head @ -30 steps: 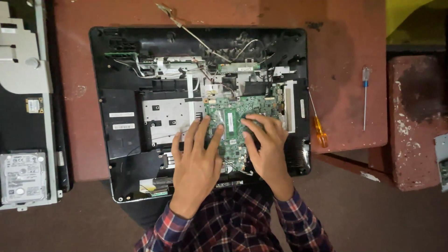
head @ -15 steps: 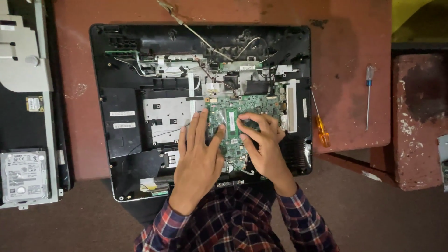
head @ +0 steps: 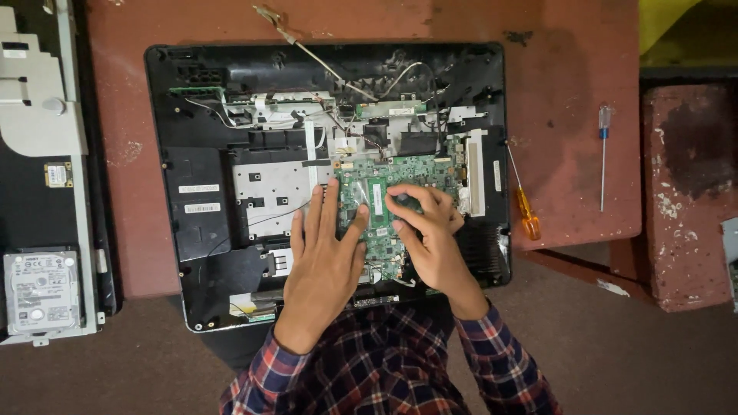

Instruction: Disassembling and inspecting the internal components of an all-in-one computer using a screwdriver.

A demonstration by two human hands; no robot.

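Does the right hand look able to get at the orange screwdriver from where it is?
Probably yes. The right hand rests on the green board, and the orange screwdriver lies uncovered on the table just right of the laptop, nothing between them.

You have one opened laptop chassis (head: 192,230) under your hands, with one green circuit board (head: 384,207) beneath your fingers. Two screwdrivers lie to the right of your right hand (head: 430,246): one with an orange handle (head: 526,215) close by, one with a blue handle (head: 603,146) farther out. One hard drive (head: 40,290) sits well left of your left hand (head: 323,269).
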